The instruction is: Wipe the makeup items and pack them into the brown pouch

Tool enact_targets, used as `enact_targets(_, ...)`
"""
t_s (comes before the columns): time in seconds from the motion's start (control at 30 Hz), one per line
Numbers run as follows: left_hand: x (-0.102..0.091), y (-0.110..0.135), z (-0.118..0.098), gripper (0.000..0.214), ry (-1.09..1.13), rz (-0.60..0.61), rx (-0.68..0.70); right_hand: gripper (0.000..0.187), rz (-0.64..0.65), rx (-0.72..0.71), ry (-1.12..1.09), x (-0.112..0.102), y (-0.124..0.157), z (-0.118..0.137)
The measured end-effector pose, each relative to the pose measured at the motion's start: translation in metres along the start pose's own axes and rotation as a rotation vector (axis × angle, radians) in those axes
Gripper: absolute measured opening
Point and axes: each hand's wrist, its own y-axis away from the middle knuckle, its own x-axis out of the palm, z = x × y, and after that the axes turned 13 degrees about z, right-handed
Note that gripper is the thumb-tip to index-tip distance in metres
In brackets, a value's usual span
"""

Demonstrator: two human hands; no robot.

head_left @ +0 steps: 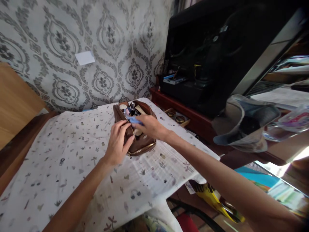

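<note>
A brown leather pouch (pixel 142 145) lies open on the patterned white cloth (pixel 60 154), filled with several small cosmetic items. My left hand (pixel 118 143) grips the pouch's near side by the zip edge, fingers curled on the leather. My right hand (pixel 147 125) rests over the open pouch and pinches a thin blue item (pixel 134 120) that sticks out to the left above the opening.
The cloth covers a table whose right edge (pixel 207 154) drops off near a dark red wooden cabinet (pixel 188 112). A black case (pixel 217 58) stands on it. A grey cap (pixel 243 122) lies at right. A patterned wall rises behind. Yellow and red things lie on the floor below.
</note>
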Motion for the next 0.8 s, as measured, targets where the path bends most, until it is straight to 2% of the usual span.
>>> enact_targets(0.03,0.004,0.000,0.001,0.038,-0.011,0.008,0.006,0.013,0.074,-0.026,0.045,0.002,-0.003,0.001)
enact_targets(0.1,0.007,0.002,0.004,0.042,-0.008,0.009,0.012,0.014,0.127,-0.064,0.095,0.005,-0.002,0.004)
enact_targets(0.17,0.006,0.004,0.006,0.043,0.008,0.013,0.020,0.015,0.090,-0.062,0.097,0.004,0.005,0.004)
enact_targets(0.23,0.002,0.004,0.007,0.042,0.020,0.020,0.035,0.023,-0.001,-0.023,0.027,-0.002,0.013,0.003)
enact_targets(0.3,-0.003,0.000,0.005,0.046,0.027,0.000,0.057,0.034,-0.126,0.016,-0.104,-0.008,0.019,0.006)
enact_targets(0.37,-0.007,-0.008,0.001,0.056,0.040,-0.031,0.104,0.040,-0.182,-0.013,-0.307,-0.013,0.022,0.013)
enact_targets(0.43,-0.013,-0.017,-0.005,0.064,0.071,-0.042,0.158,0.044,-0.121,-0.104,-0.556,-0.018,0.023,0.024)
enact_targets(0.47,-0.016,-0.022,-0.007,0.061,0.097,-0.045,0.173,0.047,-0.062,-0.154,-0.670,-0.020,0.023,0.029)
enact_targets(0.53,-0.024,-0.027,-0.009,0.044,0.179,-0.069,0.150,0.053,-0.010,-0.209,-0.798,-0.024,0.022,0.034)
enact_targets(0.57,-0.029,-0.028,-0.009,0.036,0.230,-0.099,0.110,0.053,-0.033,-0.216,-0.796,-0.025,0.022,0.034)
enact_targets(0.67,-0.043,-0.025,-0.002,0.025,0.396,-0.251,-0.070,0.039,-0.122,-0.178,-0.535,-0.023,0.021,0.024)
enact_targets(0.73,-0.048,-0.019,0.004,0.027,0.497,-0.314,-0.190,0.029,-0.033,-0.114,-0.220,-0.016,0.021,0.016)
enact_targets(0.8,-0.048,-0.012,0.009,0.029,0.580,-0.311,-0.271,0.034,0.127,-0.016,0.057,-0.008,0.019,0.012)
